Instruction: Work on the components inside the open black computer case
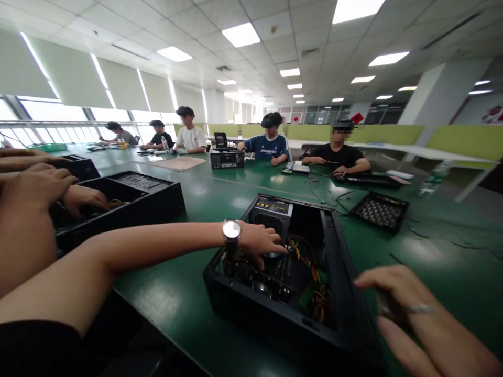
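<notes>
An open black computer case (275, 319) lies on the green table, with a power supply (271, 212) at its far left corner and coloured cables (314, 272) inside. My left hand (263, 243), with a watch on its wrist, reaches in over the case's left part, fingers apart; no held object shows. My right hand (396, 298) is beside the case's right edge, thumb and index finger parted, wearing a ring. A small dark shape sits between its fingers, too blurred to tell whether it is held.
At the left, another person's hands (84, 199) work over a second open case (165, 201). A black perforated part (381, 211) lies at the right on the green table (220, 191), near loose cables. Several people sit along the far side; a bottle (434, 178) stands far right.
</notes>
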`<state>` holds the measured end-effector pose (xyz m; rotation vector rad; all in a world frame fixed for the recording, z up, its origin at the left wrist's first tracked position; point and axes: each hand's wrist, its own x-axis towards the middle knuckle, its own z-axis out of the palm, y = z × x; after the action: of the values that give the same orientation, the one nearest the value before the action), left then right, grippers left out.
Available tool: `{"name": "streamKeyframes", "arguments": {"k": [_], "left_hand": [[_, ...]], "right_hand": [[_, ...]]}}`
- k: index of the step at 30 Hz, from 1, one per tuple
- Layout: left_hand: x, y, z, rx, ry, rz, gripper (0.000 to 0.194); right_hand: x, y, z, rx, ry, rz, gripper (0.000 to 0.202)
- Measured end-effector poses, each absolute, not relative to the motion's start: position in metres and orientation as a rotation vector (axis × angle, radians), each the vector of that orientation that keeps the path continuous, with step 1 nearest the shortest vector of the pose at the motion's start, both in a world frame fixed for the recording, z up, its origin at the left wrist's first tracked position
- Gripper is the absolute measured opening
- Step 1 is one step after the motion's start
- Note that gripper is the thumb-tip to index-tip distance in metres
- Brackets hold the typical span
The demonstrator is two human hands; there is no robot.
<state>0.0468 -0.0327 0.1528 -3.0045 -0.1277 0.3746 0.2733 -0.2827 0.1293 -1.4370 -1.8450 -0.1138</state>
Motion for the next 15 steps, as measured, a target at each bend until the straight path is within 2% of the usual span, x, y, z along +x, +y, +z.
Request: {"name": "streamKeyframes", "arguments": {"k": [3,7,10,15], "left_hand": [[0.067,-0.008,0.128,-2.979,-0.195,0.393,0.090],[0.082,0.001,0.123,-2.965,-0.200,0.425,0.084],[0.079,0.004,0.128,-2.968,-0.214,0.452,0.082],[0.060,0.014,0.140,-2.921,-0.313,0.386,0.089]], "right_hand": [[0.243,-0.239,0.155,-1.377,-2.237,0.001,0.033],[0.229,-0.177,0.155,-1.817,-2.558,0.087,0.036],[0.221,-0.143,0.142,-2.033,-2.588,0.088,0.029],[0.214,-0.100,0.122,-2.253,-2.529,0.172,0.024]]}}
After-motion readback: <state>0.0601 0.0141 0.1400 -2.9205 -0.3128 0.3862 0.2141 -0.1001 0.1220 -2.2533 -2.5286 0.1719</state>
